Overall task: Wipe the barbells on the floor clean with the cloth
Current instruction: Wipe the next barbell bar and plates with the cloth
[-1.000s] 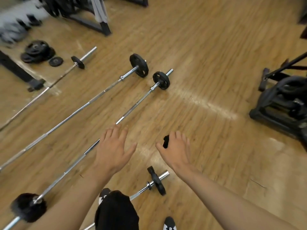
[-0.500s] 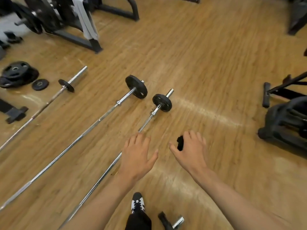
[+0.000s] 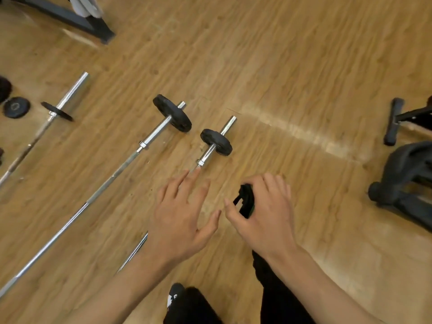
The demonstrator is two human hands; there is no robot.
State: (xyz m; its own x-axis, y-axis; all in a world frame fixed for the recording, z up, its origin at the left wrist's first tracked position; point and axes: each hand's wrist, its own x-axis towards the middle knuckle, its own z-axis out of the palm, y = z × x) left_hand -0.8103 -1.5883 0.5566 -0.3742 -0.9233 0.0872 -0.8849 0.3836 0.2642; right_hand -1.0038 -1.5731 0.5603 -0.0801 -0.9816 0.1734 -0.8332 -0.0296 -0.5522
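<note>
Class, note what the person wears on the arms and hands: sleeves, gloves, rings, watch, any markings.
Nothing is worn on either. The left hand and right hand have no gloves or rings. No watch or band shows. The left forearm and right forearm are uncovered to the picture's edge; no sleeve or marking shows.

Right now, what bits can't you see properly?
All in the head view:
- Cloth: mostly hidden inside the right hand.
- Nearest barbell: middle of its shaft covered by the left hand.
- Middle barbell: far end cut off by the left edge.
- Black machine: cut off by the right edge.
</note>
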